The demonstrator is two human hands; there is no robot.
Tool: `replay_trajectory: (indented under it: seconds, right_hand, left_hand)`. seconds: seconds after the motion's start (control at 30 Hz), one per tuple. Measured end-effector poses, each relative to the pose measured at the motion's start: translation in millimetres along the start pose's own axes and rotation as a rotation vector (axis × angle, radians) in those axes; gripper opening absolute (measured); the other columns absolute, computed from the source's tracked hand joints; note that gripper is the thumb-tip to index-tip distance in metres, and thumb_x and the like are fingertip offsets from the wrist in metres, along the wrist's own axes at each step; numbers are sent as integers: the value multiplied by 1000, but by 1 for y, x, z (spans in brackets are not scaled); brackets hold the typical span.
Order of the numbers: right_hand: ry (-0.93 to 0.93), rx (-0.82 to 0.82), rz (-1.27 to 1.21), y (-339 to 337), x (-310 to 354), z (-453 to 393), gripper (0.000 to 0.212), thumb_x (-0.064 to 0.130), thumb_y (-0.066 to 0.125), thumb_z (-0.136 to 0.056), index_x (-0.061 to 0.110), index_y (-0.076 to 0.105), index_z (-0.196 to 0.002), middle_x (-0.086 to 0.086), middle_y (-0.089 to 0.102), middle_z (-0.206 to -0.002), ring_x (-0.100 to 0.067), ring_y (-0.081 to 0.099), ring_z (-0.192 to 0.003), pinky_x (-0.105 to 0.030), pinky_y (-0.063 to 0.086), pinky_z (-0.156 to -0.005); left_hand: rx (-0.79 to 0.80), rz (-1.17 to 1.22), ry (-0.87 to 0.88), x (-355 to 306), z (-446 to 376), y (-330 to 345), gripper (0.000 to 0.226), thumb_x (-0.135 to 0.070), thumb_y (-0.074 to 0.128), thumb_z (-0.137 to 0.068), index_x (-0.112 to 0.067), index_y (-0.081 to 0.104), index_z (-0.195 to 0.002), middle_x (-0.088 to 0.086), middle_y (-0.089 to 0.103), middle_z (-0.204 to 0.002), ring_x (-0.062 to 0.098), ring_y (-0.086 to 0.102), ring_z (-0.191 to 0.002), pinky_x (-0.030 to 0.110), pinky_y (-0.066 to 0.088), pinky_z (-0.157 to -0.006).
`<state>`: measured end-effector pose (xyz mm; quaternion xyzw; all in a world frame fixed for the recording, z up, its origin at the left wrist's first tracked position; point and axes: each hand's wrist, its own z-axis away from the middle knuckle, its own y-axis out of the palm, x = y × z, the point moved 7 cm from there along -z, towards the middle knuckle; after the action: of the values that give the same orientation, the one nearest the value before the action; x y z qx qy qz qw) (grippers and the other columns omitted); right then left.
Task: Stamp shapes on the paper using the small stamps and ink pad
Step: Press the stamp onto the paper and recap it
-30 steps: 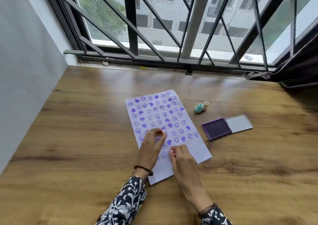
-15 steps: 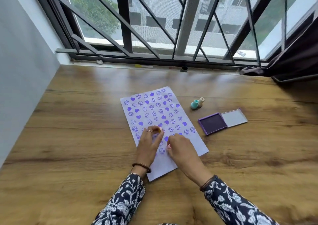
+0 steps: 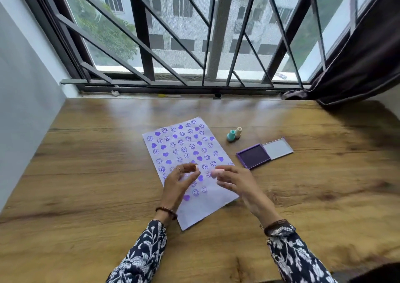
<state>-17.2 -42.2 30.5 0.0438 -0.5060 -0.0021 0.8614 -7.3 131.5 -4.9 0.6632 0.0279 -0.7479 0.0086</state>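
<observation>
A white paper (image 3: 207, 209) lies on the wooden table (image 3: 86, 174), covered with several purple hearts and smiley prints. My left hand (image 3: 179, 181) hovers over its lower half, pinching a small pale stamp (image 3: 195, 167) at the fingertips. My right hand (image 3: 233, 180) is lifted just above the paper's right edge, holding a small pink stamp (image 3: 216, 172). The open purple ink pad (image 3: 253, 156), with its grey lid (image 3: 278, 148) folded out, sits to the right of the paper. Two spare stamps, a teal stamp (image 3: 231, 136) and a cream stamp (image 3: 238, 132), stand behind the pad.
A barred window (image 3: 194, 45) runs along the table's far edge. A grey wall (image 3: 21, 109) bounds the left side. A dark curtain (image 3: 357, 66) hangs at the far right corner. Small bits of debris lie on the window sill (image 3: 168, 95).
Both hands have lifted off the paper. My right hand has moved right toward the ink pad with the pink stamp, uncovering new prints low on the sheet. The camera has tilted up.
</observation>
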Motion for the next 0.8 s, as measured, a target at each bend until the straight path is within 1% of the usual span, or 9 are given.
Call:
replay_trajectory:
  seconds: [0.03,0.1,0.2,0.27,0.37,0.47,0.53,0.63,0.8]
  right_hand:
    - [-4,10,-47,-1,1,2,18,11,67,-81,6,70,-98,-2,76,-82,-9,69,-78,-16,58,-71]
    - [-19,19,-117,-1,3,5,18,9,67,-82,7,69,-100,-1,77,-82,-9,71,-79,-15,58,-70]
    - [-30,-12,-114,-3,5,5,18,8,68,-80,5,69,-98,-1,78,-79,-8,71,-75,-15,58,-68]
    - [-34,-39,-92,-5,3,5,16,8,69,-79,5,70,-95,-4,76,-83,-10,70,-76,-16,58,-69]
    - [-51,-40,-74,-9,1,6,10,10,69,-80,9,71,-89,-10,75,-93,-13,69,-84,-16,57,-70]
    - [-40,-49,-67,-15,-2,6,22,11,70,-79,3,67,-100,-14,74,-101,-16,68,-91,-16,57,-69]
    - [-50,-41,-72,-17,-1,6,26,12,70,-79,3,67,-102,-14,74,-101,-15,69,-90,-16,56,-70]
    - [-90,-38,-81,-18,4,5,20,11,72,-77,7,69,-96,-10,74,-95,-12,70,-84,-15,56,-68]
    - [-144,-43,-37,-20,13,3,20,2,70,-77,8,70,-96,-9,74,-91,-11,71,-80,-14,56,-66]
  left_hand:
    - [24,45,-13,0,1,3,18,-16,71,-76,-29,67,-88,-5,70,-98,4,66,-89,18,50,-77]
    - [48,95,-16,-3,2,7,20,-13,70,-77,-30,68,-89,-6,70,-96,-1,66,-84,11,51,-70]
    - [51,88,-13,-4,3,7,21,-14,70,-78,-32,68,-89,-8,70,-97,-1,66,-83,9,51,-69]
    - [46,65,-16,-2,2,6,20,-17,70,-78,-32,68,-89,-8,70,-98,5,66,-89,15,52,-77]
    - [39,43,-24,-1,-1,6,17,-21,70,-78,-27,69,-94,-6,71,-101,12,65,-96,30,49,-89]
    - [42,39,-24,-2,-3,10,20,-18,69,-78,-24,68,-98,-3,71,-102,15,64,-98,34,48,-92]
    - [77,52,-25,-3,-5,16,21,-16,70,-78,-25,69,-97,-1,71,-101,14,65,-96,29,49,-90]
    - [167,93,-23,-7,-4,31,22,-12,70,-76,-30,71,-88,1,73,-97,9,66,-91,16,52,-81]
    - [232,127,9,-14,-5,43,19,-16,71,-74,-19,73,-93,-2,75,-96,10,68,-95,17,53,-82]
